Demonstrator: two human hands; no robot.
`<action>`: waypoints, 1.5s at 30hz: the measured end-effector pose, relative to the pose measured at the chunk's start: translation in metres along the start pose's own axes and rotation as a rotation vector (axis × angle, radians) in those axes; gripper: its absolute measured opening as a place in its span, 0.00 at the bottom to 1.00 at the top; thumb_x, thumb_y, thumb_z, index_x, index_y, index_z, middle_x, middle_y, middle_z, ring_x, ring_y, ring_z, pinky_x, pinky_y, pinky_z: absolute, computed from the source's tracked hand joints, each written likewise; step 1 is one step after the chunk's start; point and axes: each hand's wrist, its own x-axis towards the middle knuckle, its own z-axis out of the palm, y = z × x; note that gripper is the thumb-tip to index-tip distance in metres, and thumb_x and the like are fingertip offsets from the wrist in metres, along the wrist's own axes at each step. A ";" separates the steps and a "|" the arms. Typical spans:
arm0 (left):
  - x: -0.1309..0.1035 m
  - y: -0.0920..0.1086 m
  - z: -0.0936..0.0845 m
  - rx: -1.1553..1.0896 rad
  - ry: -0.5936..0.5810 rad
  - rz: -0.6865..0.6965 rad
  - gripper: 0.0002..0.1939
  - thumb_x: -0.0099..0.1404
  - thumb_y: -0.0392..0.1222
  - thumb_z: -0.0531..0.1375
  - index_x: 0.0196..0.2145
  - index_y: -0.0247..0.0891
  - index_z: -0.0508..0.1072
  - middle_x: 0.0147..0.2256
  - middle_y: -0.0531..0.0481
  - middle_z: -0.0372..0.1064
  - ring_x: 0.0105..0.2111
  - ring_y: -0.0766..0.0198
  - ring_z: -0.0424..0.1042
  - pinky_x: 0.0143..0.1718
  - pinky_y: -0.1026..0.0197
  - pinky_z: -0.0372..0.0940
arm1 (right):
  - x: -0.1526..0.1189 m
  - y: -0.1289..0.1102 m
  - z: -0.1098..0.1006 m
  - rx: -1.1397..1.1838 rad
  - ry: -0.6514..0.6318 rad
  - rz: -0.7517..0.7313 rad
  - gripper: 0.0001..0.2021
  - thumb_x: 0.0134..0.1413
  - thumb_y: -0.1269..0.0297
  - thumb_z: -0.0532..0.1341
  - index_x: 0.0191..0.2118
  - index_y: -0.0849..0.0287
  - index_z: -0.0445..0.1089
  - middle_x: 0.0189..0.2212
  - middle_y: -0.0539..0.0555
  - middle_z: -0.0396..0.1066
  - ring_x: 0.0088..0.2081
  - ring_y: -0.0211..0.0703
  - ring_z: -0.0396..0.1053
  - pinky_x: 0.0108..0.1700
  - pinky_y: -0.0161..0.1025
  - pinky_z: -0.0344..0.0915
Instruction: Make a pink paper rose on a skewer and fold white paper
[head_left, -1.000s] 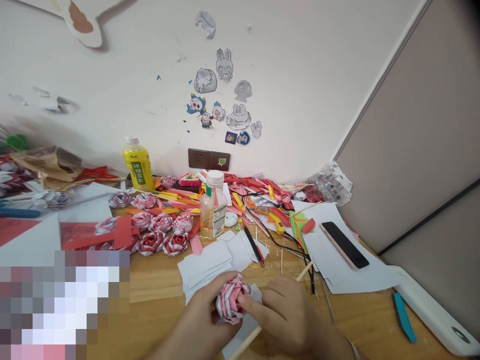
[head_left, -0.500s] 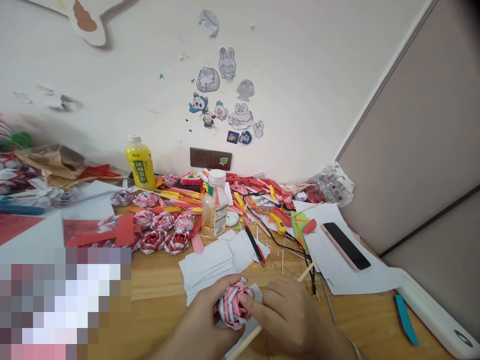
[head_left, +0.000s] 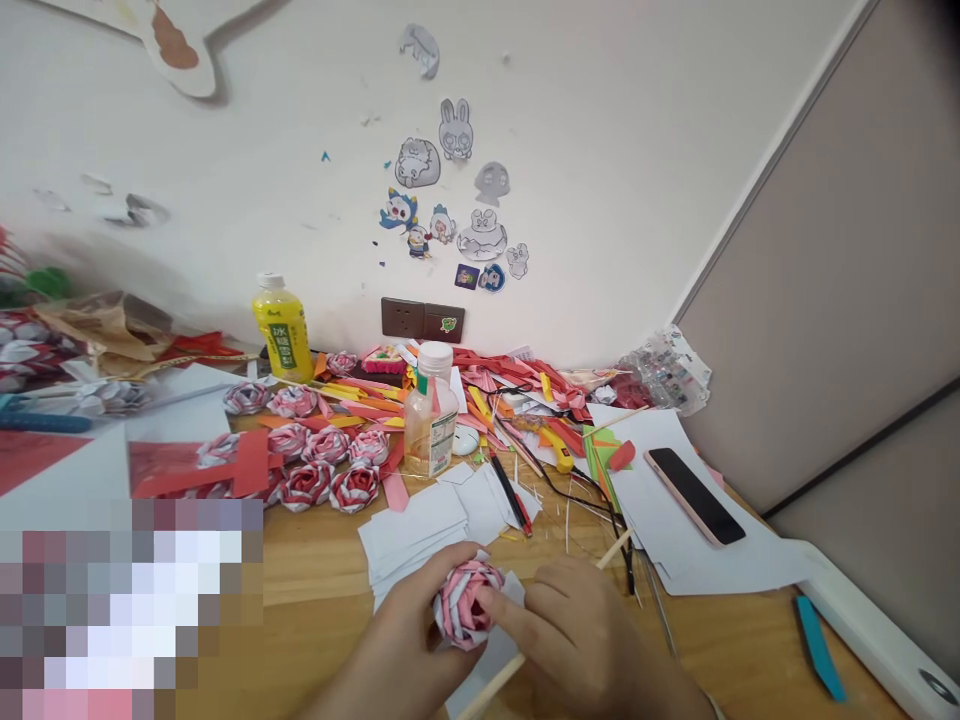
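Observation:
A pink and white paper rose sits in my left hand, with the thumb and fingers curled around its sides. My right hand is closed around a thin wooden stick that slants from the lower middle up to the right. The index fingertip of that hand presses into the centre of the rose. Beneath the hands lies a sheet of white paper. Just beyond them is a stack of white paper pieces, with dark and red pens on its right side.
Finished paper roses lie in rows at left. A clear bottle and a yellow drink bottle stand near colourful paper strips. At right are a phone on paper, a black cable and a teal object.
The rose has tilted and shifted slightly left in my left hand. My right index fingertip stays at its centre. The whole view has shifted very slightly.

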 end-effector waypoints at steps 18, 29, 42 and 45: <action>0.000 0.007 -0.002 0.027 0.094 0.037 0.18 0.48 0.32 0.59 0.39 0.42 0.67 0.33 0.53 0.73 0.33 0.62 0.72 0.34 0.67 0.68 | 0.000 -0.003 -0.003 0.019 0.062 -0.003 0.13 0.56 0.73 0.51 0.47 0.66 0.63 0.16 0.49 0.62 0.18 0.39 0.57 0.19 0.35 0.48; -0.005 0.001 0.002 0.012 0.091 -0.022 0.22 0.46 0.30 0.60 0.41 0.42 0.68 0.39 0.50 0.73 0.39 0.59 0.72 0.38 0.65 0.68 | 0.003 -0.003 -0.007 -0.005 0.061 -0.005 0.10 0.57 0.73 0.51 0.43 0.66 0.65 0.15 0.49 0.62 0.18 0.37 0.57 0.19 0.34 0.49; 0.002 0.000 0.004 -0.022 0.201 0.004 0.18 0.45 0.37 0.60 0.38 0.42 0.65 0.31 0.54 0.73 0.30 0.61 0.72 0.30 0.65 0.68 | 0.008 -0.007 -0.005 -0.017 0.048 -0.024 0.10 0.57 0.73 0.51 0.42 0.65 0.66 0.14 0.48 0.61 0.17 0.37 0.56 0.19 0.35 0.46; 0.007 -0.005 -0.004 0.047 0.254 0.019 0.18 0.47 0.38 0.61 0.37 0.42 0.62 0.29 0.54 0.70 0.28 0.62 0.71 0.28 0.65 0.67 | 0.007 -0.005 -0.003 -0.006 0.078 0.013 0.12 0.56 0.75 0.49 0.44 0.66 0.64 0.14 0.48 0.61 0.16 0.38 0.56 0.18 0.35 0.46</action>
